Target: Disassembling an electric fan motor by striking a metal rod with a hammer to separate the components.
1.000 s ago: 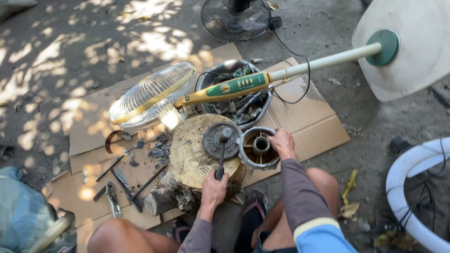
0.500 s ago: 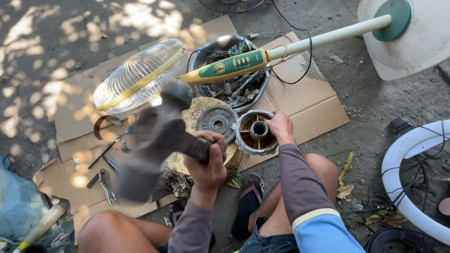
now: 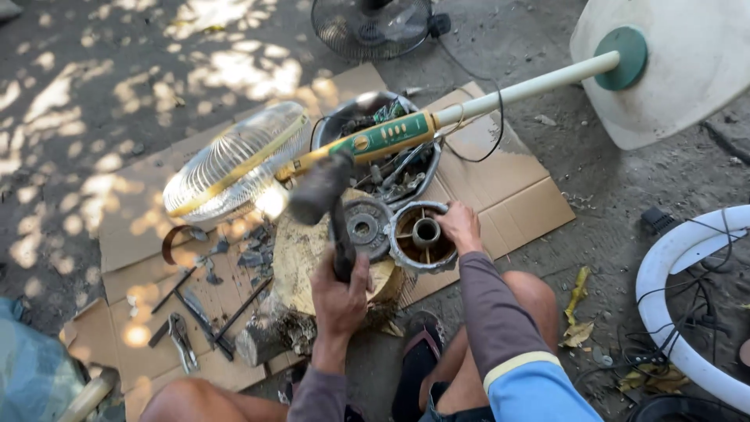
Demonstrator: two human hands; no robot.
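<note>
Head view looks down at a person sitting on the ground. Nearest are the knees and a dark sandal [image 3: 422,355]. The left hand [image 3: 341,291] is closed tight around the handle of a hammer [image 3: 324,199]. The hammer head is up in the air and blurry, just above a round metal motor part [image 3: 365,227]. The right hand [image 3: 461,227] has its fingers curled over the rim of a metal motor shell [image 3: 422,237] and holds it in place. Both parts sit on a wood stump [image 3: 301,262], touching each other.

The hammer could come down crooked and hit the fingers on the rim, because that hand is very close. The shell could also tip off the stump edge if it gets knocked.

To the left, pliers [image 3: 181,337] and thin rods lie on flat cardboard [image 3: 500,187]. Behind the stump, a dark round bowl [image 3: 391,152] holds wires and small broken bits. A green and cream fan pole [image 3: 469,109] lies across it. A wire fan cage [image 3: 234,160] rests beside it. Farther back stands a dark fan [image 3: 371,27].
</note>
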